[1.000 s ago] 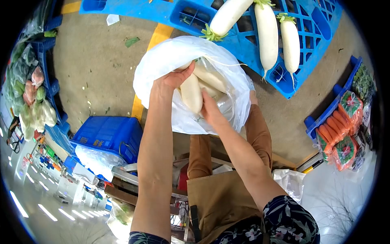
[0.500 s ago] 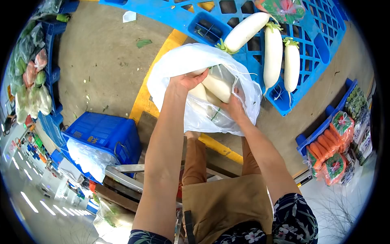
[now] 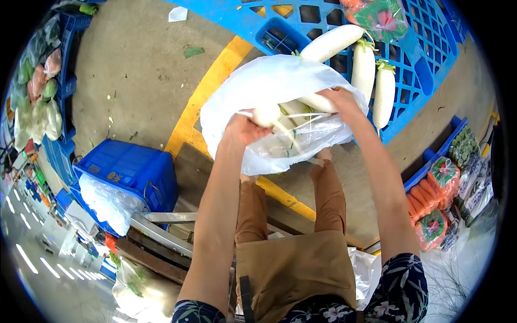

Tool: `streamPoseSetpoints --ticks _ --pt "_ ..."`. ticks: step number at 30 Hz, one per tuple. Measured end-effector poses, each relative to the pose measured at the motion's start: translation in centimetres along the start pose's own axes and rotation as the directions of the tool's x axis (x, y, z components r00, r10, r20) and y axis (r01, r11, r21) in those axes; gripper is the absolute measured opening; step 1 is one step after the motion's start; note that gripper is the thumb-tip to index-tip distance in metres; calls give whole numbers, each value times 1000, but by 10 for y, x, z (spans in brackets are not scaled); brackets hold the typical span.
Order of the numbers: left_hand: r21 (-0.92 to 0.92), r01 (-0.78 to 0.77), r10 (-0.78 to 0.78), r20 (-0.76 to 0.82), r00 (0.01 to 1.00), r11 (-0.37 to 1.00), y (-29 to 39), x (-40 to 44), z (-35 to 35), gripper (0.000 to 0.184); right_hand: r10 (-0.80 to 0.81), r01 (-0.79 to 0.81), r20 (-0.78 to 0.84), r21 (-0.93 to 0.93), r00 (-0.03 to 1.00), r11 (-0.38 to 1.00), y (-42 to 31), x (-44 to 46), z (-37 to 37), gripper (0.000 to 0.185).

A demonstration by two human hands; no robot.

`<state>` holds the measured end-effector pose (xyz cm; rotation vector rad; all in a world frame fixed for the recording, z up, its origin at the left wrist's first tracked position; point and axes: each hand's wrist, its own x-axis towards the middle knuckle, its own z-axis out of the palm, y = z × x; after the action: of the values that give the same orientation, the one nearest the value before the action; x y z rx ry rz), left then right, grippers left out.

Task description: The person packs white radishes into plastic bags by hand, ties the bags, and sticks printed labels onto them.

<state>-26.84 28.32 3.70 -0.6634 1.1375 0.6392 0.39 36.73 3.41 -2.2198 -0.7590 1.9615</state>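
A white plastic bag with several white radishes inside lies open in front of me. My left hand is at the left of its mouth, the fingers curled around the end of a white radish. At the right of the mouth, my right hand grips the bag's rim, close to another radish in the bag. Part of its fingers is hidden by the plastic. Beyond the bag, three radishes lie on a blue pallet; the nearest points of two of them are covered by the bag.
A blue crate with clear plastic stands at the lower left. Bagged vegetables lie on pallets at the far left. Bagged carrots sit at the right, another carrot bag on the pallet. A metal frame is beside my legs.
My right hand has moved from inside the bag up to its right rim. My left hand has shifted lower relative to the bag, and the radishes inside lie differently. The view has moved too.
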Motion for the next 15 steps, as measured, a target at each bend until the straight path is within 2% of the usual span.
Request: streamPoseSetpoints --ticks 2,3,4,6,7,9,11,12,13,15 --pt "142 -45 51 -43 998 989 -22 -7 -13 52 -81 67 -76 -168 994 983 6 6 6 66" --pt "144 -63 78 -98 992 988 -33 -13 -14 52 -175 140 -119 -257 977 956 11 3 8 60" --pt "157 -25 45 -128 991 987 -42 -10 -23 53 -336 240 -178 -411 925 879 21 2 10 58" --pt "406 -46 143 -211 967 913 -61 -6 -39 51 -640 351 -199 -697 742 625 57 12 22 54" --pt "465 -41 166 -230 959 884 -70 -2 -48 52 -667 348 -163 -749 727 563 93 34 28 38" --pt "576 -24 214 -264 941 817 -82 8 -62 54 -620 285 -146 -791 771 541 81 -16 47 25" --pt "694 -197 408 -151 901 693 -93 17 -61 59 -647 312 -81 -826 758 469 68 -67 71 24" --pt "741 -275 491 -85 867 613 -98 20 -61 61 -723 460 80 -817 686 347 73 -77 81 25" --pt "747 -249 470 -95 878 616 -100 24 -60 63 -774 593 237 -777 587 212 77 -82 87 25" --pt "758 -202 429 -112 896 620 -99 32 -53 67 -704 674 232 -585 672 451 98 -62 99 26"
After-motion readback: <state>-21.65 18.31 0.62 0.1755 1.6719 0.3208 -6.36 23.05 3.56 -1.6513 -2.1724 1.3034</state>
